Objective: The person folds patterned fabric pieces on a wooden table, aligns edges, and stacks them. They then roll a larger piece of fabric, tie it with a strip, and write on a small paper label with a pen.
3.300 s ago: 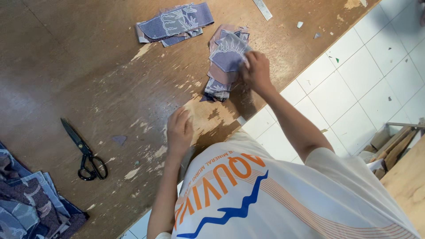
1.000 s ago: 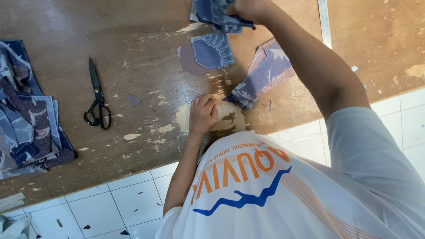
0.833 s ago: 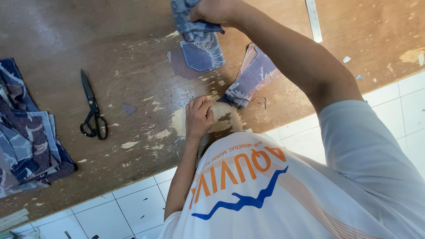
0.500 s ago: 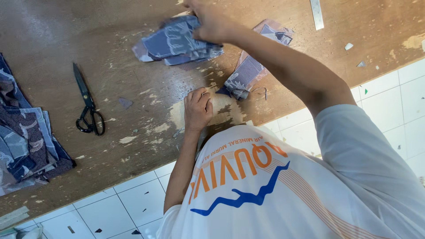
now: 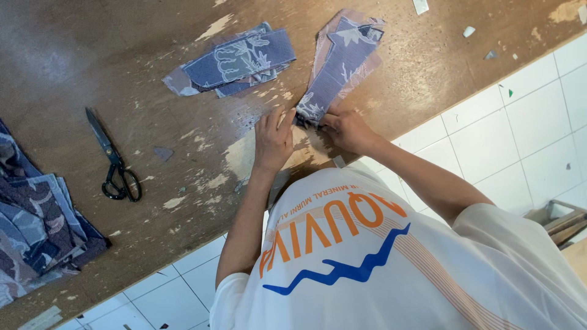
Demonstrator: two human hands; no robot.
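Note:
My right hand (image 5: 347,129) pinches the near end of a long stack of blue and purple patterned fabric pieces (image 5: 343,58) that lies on the worn brown wooden table (image 5: 92,55). My left hand (image 5: 273,139) rests flat on the table beside it. Its fingers are spread and the fingertips touch the same end of the stack. A second, smaller pile of blue patterned fabric pieces (image 5: 235,61) lies further out to the left, apart from both hands.
Black scissors (image 5: 113,160) lie on the table at the left. A heap of blue patterned cloth (image 5: 36,226) sits at the far left edge. Small scraps dot the tabletop. White floor tiles (image 5: 526,122) run along the table's near edge.
My right hand has come back from the far pile on the left to the near end of the long stack. My left hand has stayed on the table.

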